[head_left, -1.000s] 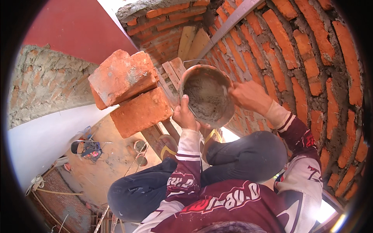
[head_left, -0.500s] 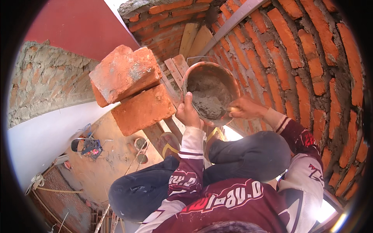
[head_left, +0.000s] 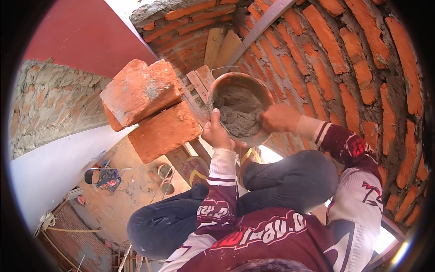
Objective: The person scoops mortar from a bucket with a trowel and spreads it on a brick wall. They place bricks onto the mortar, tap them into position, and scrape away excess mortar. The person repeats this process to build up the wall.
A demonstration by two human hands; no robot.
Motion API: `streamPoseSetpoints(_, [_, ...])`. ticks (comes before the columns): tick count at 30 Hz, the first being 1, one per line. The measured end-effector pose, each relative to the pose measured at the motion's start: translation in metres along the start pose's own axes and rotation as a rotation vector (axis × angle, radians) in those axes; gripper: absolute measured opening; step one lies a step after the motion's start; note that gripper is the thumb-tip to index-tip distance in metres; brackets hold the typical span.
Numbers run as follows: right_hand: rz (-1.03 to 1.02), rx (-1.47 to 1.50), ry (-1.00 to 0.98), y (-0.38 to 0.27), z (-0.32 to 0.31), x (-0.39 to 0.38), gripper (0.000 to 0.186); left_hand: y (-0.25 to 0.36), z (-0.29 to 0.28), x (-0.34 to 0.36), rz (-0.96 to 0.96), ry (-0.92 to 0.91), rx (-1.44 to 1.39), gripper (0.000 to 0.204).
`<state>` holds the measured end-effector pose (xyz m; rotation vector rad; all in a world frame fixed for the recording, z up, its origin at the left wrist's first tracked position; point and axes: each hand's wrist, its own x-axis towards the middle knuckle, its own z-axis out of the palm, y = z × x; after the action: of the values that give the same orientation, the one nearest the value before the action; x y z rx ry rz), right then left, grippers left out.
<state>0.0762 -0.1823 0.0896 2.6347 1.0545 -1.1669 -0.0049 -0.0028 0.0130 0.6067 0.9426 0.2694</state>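
A round metal bucket (head_left: 242, 95) with a wire handle holds grey wet mortar (head_left: 235, 119). My left hand (head_left: 216, 133) is closed on the bucket's near left rim, thumb up over it. My right hand (head_left: 280, 119), blurred, is closed at the bucket's right side, reaching into the mortar; it seems to grip a tool handle, whose working end is hidden. Just left of the bucket, red bricks (head_left: 163, 131) are stacked on wooden planks (head_left: 199, 79).
My knees (head_left: 290, 181) and sandalled feet are on the planks. A brick wall (head_left: 353, 68) rises on the right, a red panel (head_left: 86, 36) and rough wall (head_left: 50, 104) on the left. Far below lie a floor (head_left: 113, 208), tools (head_left: 104, 177), small buckets (head_left: 165, 171) and cords.
My right hand has worked at the bucket's right side, dipping and shifting slightly, and the mortar has been heaped differently. My left hand has stayed on the rim.
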Motion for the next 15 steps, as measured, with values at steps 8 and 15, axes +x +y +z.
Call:
streamPoseSetpoints(8, [-0.106, 0.495, -0.027, 0.012, 0.034, -0.014, 0.027, -0.007, -0.009, 0.008, -0.01, -0.027, -0.029, 0.034])
streamPoseSetpoints(15, [-0.246, -0.09, 0.473, 0.028, 0.045, -0.04, 0.03, -0.004, -0.011, 0.009, -0.012, -0.008, 0.022, 0.035])
